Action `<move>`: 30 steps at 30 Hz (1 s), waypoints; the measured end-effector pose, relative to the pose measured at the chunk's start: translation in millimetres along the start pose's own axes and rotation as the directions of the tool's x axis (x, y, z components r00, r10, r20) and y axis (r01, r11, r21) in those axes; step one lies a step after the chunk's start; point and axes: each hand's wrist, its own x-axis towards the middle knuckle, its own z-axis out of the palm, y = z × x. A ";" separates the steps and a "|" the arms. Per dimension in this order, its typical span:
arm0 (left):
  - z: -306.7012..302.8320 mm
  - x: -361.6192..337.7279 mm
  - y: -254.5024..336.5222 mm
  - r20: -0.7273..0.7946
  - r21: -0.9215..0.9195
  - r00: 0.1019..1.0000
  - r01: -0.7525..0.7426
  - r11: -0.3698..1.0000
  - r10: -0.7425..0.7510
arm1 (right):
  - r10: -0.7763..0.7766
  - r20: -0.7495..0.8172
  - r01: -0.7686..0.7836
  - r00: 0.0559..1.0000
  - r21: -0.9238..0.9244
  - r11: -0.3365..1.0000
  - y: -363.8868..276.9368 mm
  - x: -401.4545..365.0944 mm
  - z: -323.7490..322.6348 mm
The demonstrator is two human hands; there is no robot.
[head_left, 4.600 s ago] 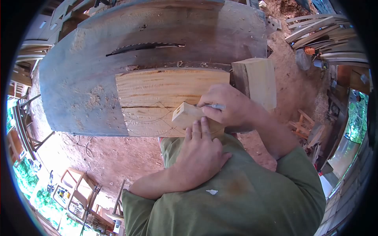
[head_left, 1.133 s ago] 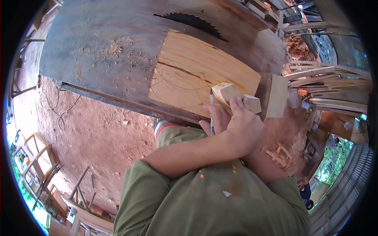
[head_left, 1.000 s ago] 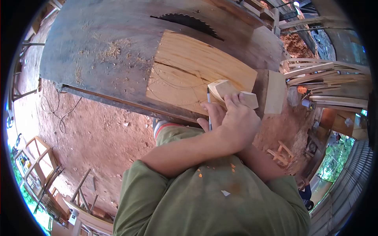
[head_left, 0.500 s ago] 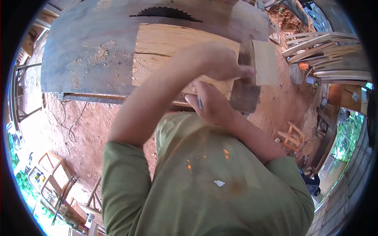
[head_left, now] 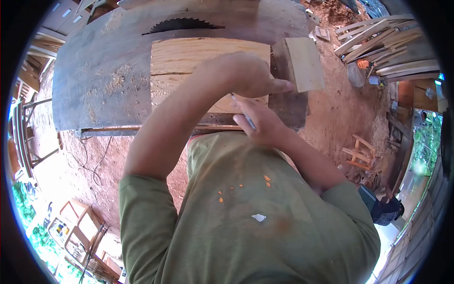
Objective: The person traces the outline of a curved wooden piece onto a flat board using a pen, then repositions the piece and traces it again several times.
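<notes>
A pale wooden board [head_left: 175, 54] with a dark crack and faint curved lines lies on the metal saw table [head_left: 71, 90]. My left hand [head_left: 250, 78] is over the board's right part, bent sharply at the wrist. One of its fingers stretches right, close to a wooden block [head_left: 306, 64]; the other fingers are mostly hidden beneath the hand. Nearer my body, my right hand [head_left: 265, 124] grips a thin greyish pencil [head_left: 250, 121] at the board's near edge. The pencil slants, its upper end near the board and partly beneath my left forearm.
A toothed circular saw blade [head_left: 187, 24] rises from the table beyond the board. Sawdust [head_left: 117, 78] is scattered on the left. Wooden strips [head_left: 378, 40] are piled at the right, above a small wooden frame [head_left: 359, 152] on the dirt floor. A cord [head_left: 97, 163] lies at lower left.
The view has shifted, moving the board and block left in the picture. My right hand has moved right relative to the board, and the pencil slants more. My left hand stays over the board.
</notes>
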 end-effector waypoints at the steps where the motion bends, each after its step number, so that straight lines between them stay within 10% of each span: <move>1: 0.1 0.6 -0.5 -0.001 0.004 1.000 0.000 1.000 0.000 | -0.002 -0.004 0.002 1.000 -0.001 1.000 0.9 -3.6 -6.5; 30: -15.7 1.8 20.2 0.029 -0.009 0.993 0.114 0.993 -0.114 | -0.048 -0.089 0.058 0.995 0.122 0.991 47.8 -19.9 -28.4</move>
